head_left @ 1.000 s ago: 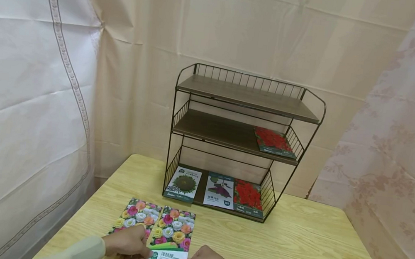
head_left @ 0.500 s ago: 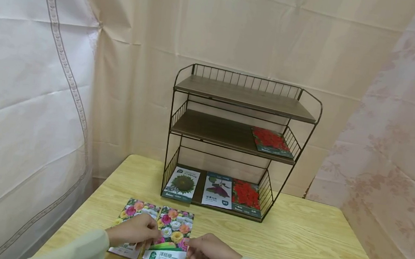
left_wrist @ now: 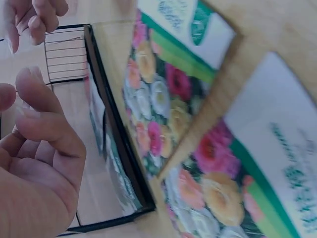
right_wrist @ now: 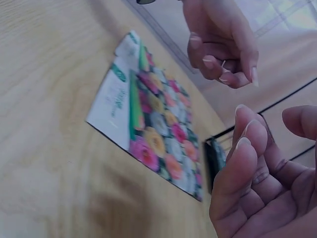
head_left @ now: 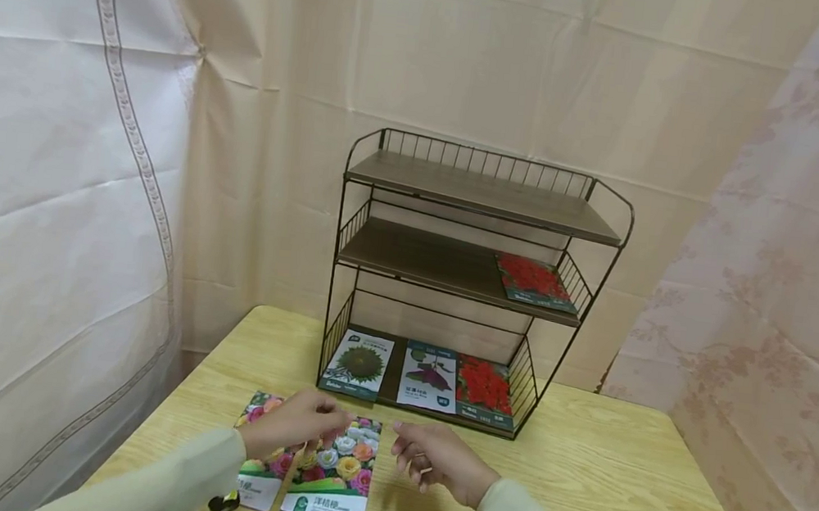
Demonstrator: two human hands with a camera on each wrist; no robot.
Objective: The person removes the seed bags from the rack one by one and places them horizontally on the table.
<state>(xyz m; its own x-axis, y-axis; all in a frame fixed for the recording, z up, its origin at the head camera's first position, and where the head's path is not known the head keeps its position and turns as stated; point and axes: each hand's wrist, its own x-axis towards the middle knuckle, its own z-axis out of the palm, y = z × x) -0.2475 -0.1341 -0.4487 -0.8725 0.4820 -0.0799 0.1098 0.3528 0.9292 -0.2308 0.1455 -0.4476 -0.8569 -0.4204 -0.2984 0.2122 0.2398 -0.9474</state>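
Note:
Two seed packets printed with mixed pink, white and yellow flowers lie side by side on the table: a left packet [head_left: 258, 489] and a right packet [head_left: 330, 490], a narrow gap between them. Above them hovers my left hand [head_left: 299, 424], hiding part of both; its fingers are loosely bent and hold nothing, as the left wrist view also shows. My right hand [head_left: 445, 460] is raised just right of the right packet, fingers loosely curled with nothing in them. In the right wrist view the two hands are apart, clear of the packets.
A three-tier wire rack [head_left: 417, 255] stands behind the packets. Its bottom shelf bears a sunflower packet [head_left: 362, 364], a purple-plant packet [head_left: 430, 378] and a red-flower packet [head_left: 483, 384]. Another red-flower packet [head_left: 534, 281] lies right on the middle shelf. Fabric [head_left: 458, 63] hangs behind.
Both hands have left the lower edge of the right packet and moved up and forward, away from the table's near side. The two flower packets lie almost where they were.

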